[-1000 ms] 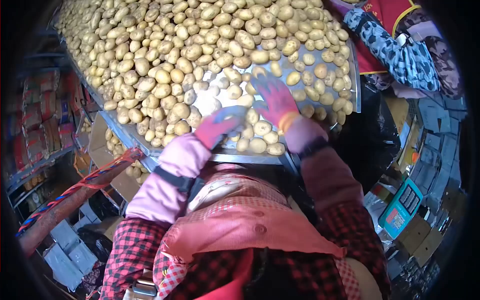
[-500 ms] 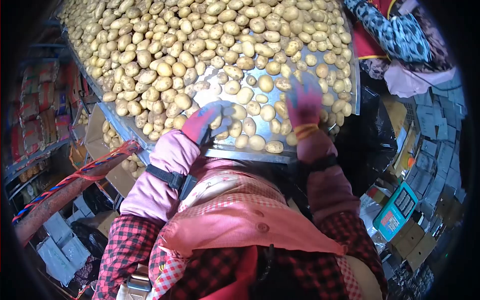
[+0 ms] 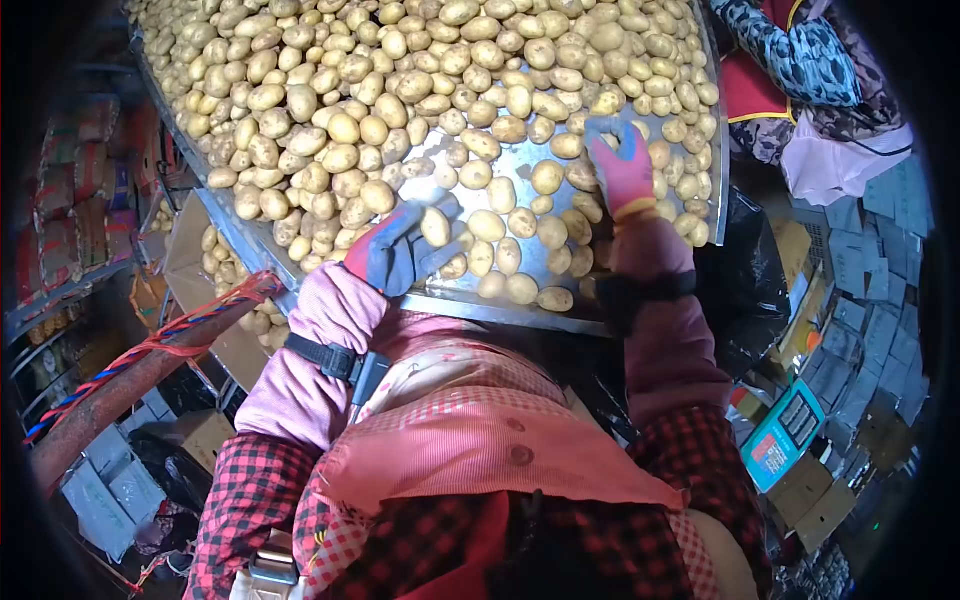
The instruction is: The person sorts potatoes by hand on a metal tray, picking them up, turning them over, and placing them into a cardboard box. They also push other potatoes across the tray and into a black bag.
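Note:
Pale yellow potatoes [image 3: 300, 103] lie heaped on a metal table [image 3: 560, 325]. My left hand [image 3: 390, 250], in a pink and blue-grey glove, is at the table's near edge with its fingers curled round a potato [image 3: 436, 227]. Loose potatoes [image 3: 487, 225] lie just to the right of it on the shiny surface. Farther out on the right, my right hand [image 3: 625, 172], gloved alike, has its fingers bent inward in a pinch, close beside a potato [image 3: 607, 102]. What is inside that pinch, if anything, is hidden.
Another person's patterned sleeve [image 3: 815, 62] is at the upper right. A blue-and-red rope winds round a rusty bar [image 3: 140, 385] on the left. Black plastic [image 3: 745, 270] hangs at the table's right. Below are cartons [image 3: 815, 480] and a teal device [image 3: 785, 435].
My right hand has moved slightly farther out, and its fingers have bent inward. My left hand has turned a little, showing more of the potato in it. The view has shifted slightly.

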Action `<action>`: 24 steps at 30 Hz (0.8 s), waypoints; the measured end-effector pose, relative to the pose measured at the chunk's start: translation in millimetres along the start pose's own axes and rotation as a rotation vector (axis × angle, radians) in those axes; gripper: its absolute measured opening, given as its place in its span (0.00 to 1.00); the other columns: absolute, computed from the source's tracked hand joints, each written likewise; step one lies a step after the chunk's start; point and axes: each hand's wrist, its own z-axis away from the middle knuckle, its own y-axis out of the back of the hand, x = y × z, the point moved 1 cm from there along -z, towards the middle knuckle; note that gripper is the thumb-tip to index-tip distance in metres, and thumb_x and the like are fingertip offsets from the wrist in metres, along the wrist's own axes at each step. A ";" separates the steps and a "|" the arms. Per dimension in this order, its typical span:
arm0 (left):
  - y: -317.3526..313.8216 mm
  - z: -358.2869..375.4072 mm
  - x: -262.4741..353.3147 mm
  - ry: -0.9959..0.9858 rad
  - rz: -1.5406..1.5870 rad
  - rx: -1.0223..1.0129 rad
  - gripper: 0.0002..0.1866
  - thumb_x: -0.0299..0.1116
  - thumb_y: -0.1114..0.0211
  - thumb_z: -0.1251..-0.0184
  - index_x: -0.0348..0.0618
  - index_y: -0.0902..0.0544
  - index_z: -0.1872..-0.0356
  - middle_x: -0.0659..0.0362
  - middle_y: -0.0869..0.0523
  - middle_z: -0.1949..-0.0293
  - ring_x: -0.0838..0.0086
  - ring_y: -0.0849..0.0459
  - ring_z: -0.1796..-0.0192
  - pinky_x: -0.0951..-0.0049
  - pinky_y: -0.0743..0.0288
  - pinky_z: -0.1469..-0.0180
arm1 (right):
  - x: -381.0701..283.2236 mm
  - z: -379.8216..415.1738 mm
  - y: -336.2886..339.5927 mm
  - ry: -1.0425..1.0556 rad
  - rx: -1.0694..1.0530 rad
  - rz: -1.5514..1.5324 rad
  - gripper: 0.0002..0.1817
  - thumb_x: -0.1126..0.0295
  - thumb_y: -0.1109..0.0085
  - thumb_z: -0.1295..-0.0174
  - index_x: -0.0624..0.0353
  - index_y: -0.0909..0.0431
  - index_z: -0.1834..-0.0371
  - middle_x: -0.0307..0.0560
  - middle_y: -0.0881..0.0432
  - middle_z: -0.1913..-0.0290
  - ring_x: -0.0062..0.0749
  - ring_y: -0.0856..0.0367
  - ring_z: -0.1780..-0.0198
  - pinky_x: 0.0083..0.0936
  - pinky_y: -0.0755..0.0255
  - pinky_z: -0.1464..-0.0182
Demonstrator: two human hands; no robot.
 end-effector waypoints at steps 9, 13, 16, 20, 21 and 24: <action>-3.1 -0.7 -0.7 -0.017 -0.180 -0.074 0.40 0.25 0.31 0.40 0.50 0.38 0.25 0.53 0.26 0.33 0.64 0.22 0.35 0.67 0.26 0.33 | 1.8 51.2 -41.1 -0.196 -0.663 1.278 0.17 0.63 0.40 0.40 0.48 0.22 0.47 0.49 0.15 0.52 0.46 0.15 0.49 0.45 0.21 0.53; 7.4 -8.7 -13.3 -0.043 -0.145 -0.122 0.34 0.20 0.36 0.38 0.38 0.35 0.29 0.48 0.22 0.38 0.58 0.21 0.37 0.64 0.27 0.32 | 16.1 35.7 -63.4 -0.222 -0.585 1.300 0.17 0.60 0.40 0.39 0.49 0.22 0.48 0.48 0.14 0.51 0.46 0.15 0.49 0.44 0.21 0.54; 1.8 -10.0 -17.5 -0.020 -0.178 -0.104 0.35 0.20 0.35 0.38 0.38 0.36 0.29 0.48 0.21 0.40 0.59 0.20 0.37 0.63 0.27 0.33 | -1.1 50.5 -53.1 -0.115 -0.492 1.190 0.15 0.64 0.38 0.38 0.49 0.19 0.48 0.46 0.14 0.49 0.42 0.13 0.50 0.42 0.19 0.56; 6.9 -7.0 -12.9 -0.022 -0.160 -0.134 0.36 0.21 0.34 0.39 0.40 0.36 0.28 0.50 0.21 0.39 0.60 0.20 0.37 0.61 0.25 0.34 | 29.4 81.7 21.8 -0.523 -0.223 -0.339 0.16 0.59 0.45 0.33 0.54 0.21 0.48 0.47 0.15 0.55 0.36 0.16 0.52 0.32 0.19 0.54; 7.8 -5.0 -13.2 -0.007 -0.139 -0.101 0.37 0.21 0.34 0.39 0.41 0.37 0.28 0.50 0.21 0.39 0.59 0.20 0.37 0.61 0.25 0.34 | 33.1 90.3 35.1 -0.272 -0.123 -0.499 0.17 0.60 0.50 0.30 0.57 0.22 0.46 0.44 0.17 0.57 0.35 0.17 0.52 0.30 0.19 0.53; 8.0 -5.7 -14.3 0.038 -0.126 -0.044 0.38 0.22 0.34 0.39 0.46 0.37 0.26 0.52 0.23 0.37 0.59 0.20 0.37 0.61 0.25 0.34 | 23.3 65.6 76.1 0.366 -0.066 0.383 0.18 0.61 0.50 0.29 0.61 0.23 0.45 0.50 0.17 0.53 0.37 0.16 0.52 0.29 0.20 0.49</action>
